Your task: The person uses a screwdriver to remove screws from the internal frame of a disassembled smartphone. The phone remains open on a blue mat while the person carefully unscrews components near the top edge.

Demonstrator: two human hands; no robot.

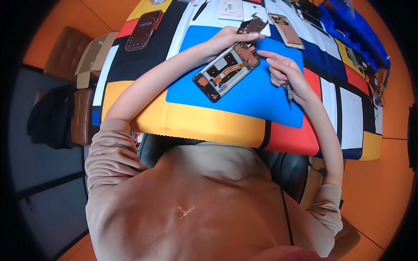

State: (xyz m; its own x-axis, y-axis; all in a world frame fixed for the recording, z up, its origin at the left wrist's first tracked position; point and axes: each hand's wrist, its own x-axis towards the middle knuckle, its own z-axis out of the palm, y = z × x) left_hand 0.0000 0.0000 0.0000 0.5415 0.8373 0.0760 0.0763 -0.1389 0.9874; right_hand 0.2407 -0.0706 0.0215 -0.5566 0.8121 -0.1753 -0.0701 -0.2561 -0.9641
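Taking the opened phone (212,89) as the clock's centre, the left hand (225,40) at 12 o'clock pinches a dark irregular plate (257,24) that juts toward 1 o'clock, while the right hand (286,71) at 3 o'clock curls its lower fingers round a slim grey tool (290,96), index finger stretched to the frame's edge, contact unclear. Beneath the phone lies a blue mat (261,104); a gold-edged phone part (286,31) sits at 2 o'clock, a dark phone (143,31) at 10, and black tweezers (200,10) at 11.
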